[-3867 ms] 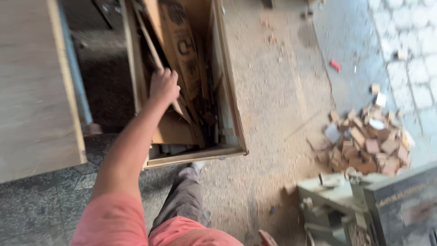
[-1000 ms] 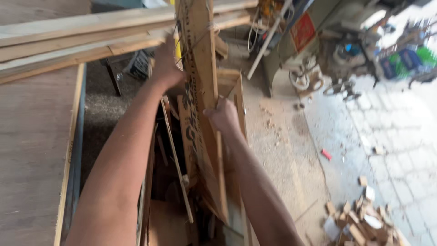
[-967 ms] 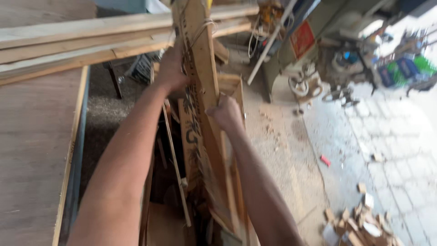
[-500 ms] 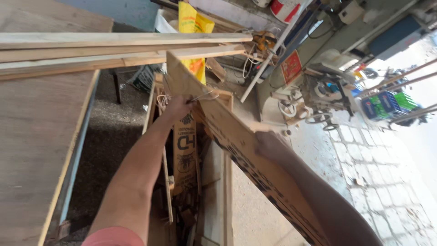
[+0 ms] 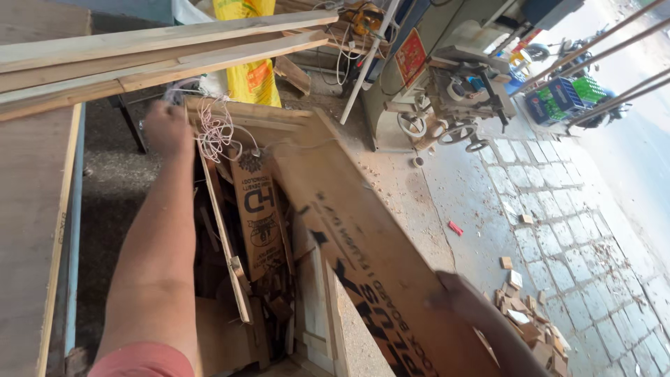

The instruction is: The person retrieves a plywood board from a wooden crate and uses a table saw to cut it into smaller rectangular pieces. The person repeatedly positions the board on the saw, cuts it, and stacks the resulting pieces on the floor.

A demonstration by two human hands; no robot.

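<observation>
Gripping the lower part of a long printed plywood board (image 5: 363,258), the right hand (image 5: 453,293) holds it slanted across the wooden scrap bin (image 5: 314,328). The left hand (image 5: 166,129) is stretched to the bin's far corner beside tangled string (image 5: 218,132); whether its fingers are closed I cannot tell. Timber planks (image 5: 160,52) lie above on the worktop (image 5: 28,202).

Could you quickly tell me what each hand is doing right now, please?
Left hand: closed at the far end of the wooden crate, by tangled string.
Right hand: blurred, gripping the long plywood board.
</observation>
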